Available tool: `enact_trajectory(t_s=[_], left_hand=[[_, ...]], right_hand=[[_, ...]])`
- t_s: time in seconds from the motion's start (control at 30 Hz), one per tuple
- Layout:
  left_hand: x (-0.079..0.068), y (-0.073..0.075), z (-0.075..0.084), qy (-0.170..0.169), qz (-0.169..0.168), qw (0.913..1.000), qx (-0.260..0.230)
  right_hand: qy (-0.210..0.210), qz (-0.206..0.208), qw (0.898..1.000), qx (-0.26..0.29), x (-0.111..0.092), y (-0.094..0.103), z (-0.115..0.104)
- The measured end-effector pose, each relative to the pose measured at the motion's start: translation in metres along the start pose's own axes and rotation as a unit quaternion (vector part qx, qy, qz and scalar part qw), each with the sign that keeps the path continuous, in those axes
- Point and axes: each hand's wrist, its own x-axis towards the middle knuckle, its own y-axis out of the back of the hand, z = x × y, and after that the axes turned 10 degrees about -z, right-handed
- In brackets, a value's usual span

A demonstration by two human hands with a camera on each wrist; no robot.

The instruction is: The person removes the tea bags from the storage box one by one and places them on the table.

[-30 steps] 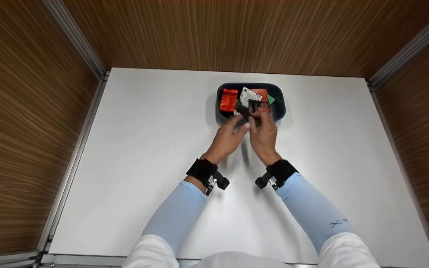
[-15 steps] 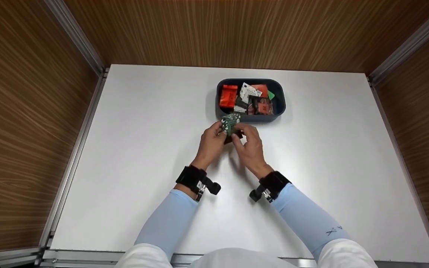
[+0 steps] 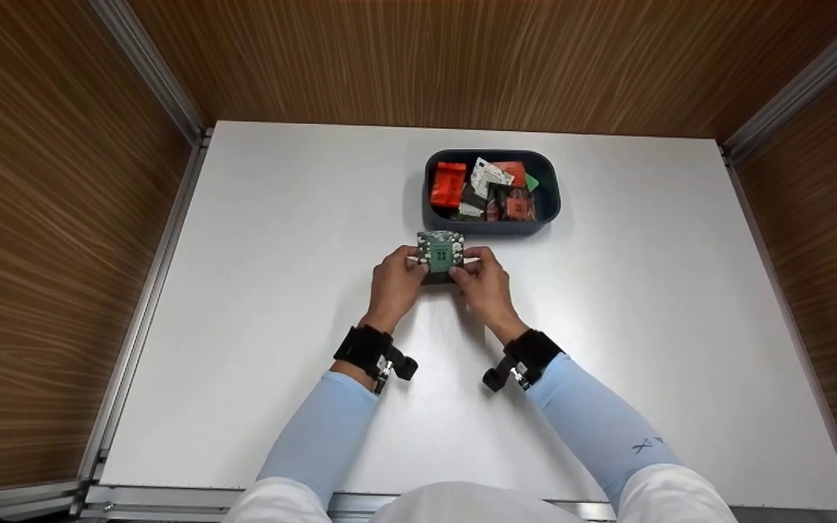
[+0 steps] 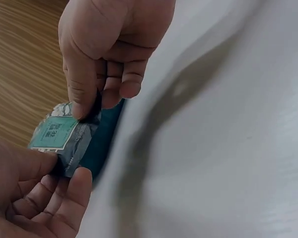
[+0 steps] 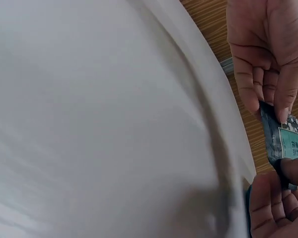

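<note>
Green-and-black, flat, glossy packet point(image 3: 441, 256): held between two hands, at 7 o'clock from the tub, with green label and dark lettering facing up; probably just off the tabletop, though hard to judge from overhead.
Left hand point(image 3: 395, 285): at 8 o'clock from the packet, gripping narrowly, pinching a side edge with thumb on the printed face.
Right hand point(image 3: 487, 290): at 4 o'clock from the packet, pinching the opposite edge in an equally narrow grip, with thumb on the same face.
Dark blue, rounded rectangular tub point(image 3: 495, 228): resting on the white, smooth, rectangular table point(image 3: 280, 254), at 1 o'clock from the packet.
Tub contents: bright red, shiny packet point(image 3: 449, 184) at 9 o'clock; white, printed packet point(image 3: 489, 178) at 12; black packet with red label point(image 3: 518, 208) at 4; small green piece point(image 3: 532, 182) near 3.
Forearms: clad in light blue, close-fitting sleeves point(image 3: 320, 428), with black camera straps point(image 3: 362, 349) at both wrists.
Backdrop: brown, wood-grained panel point(image 3: 418, 65) at 12 o'clock.
</note>
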Motion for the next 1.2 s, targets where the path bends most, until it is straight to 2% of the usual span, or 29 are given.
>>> enact_trajectory(t_s=[0.1, 0.2, 0.33, 0.5, 0.63, 0.73, 0.93, 1.2], left_hand=[[0.002, 0.006, -0.006, 0.016, 0.011, 0.9996, 0.018], [0.006, 0.019, -0.015, 0.036, 0.022, 0.9985, 0.033], [0.012, 0.048, -0.028, 0.072, 0.032, 0.995, 0.061], [0.016, 0.09, -0.049, 0.11, 0.049, 0.9878, 0.099], [0.016, 0.12, -0.067, 0.123, 0.067, 0.9821, 0.126], [0.014, 0.137, -0.08, 0.126, 0.075, 0.9795, 0.138], [0.008, 0.156, -0.097, 0.131, 0.094, 0.9742, 0.158], [0.007, 0.161, -0.103, 0.141, 0.09, 0.9708, 0.172]], right_hand=[[-0.01, -0.021, 0.999, -0.023, 0.003, -0.003, 0.005], [-0.018, -0.041, 0.998, -0.054, 0.005, -0.002, 0.011], [-0.021, -0.061, 0.994, -0.086, 0.007, 0.003, 0.015], [-0.022, -0.069, 0.992, -0.099, 0.008, 0.005, 0.016], [-0.023, -0.064, 0.992, -0.103, 0.009, 0.004, 0.017], [-0.021, -0.062, 0.993, -0.098, 0.009, 0.003, 0.019], [-0.013, -0.064, 0.993, -0.094, 0.009, 0.003, 0.022], [-0.009, -0.06, 0.994, -0.085, 0.008, 0.004, 0.023]])
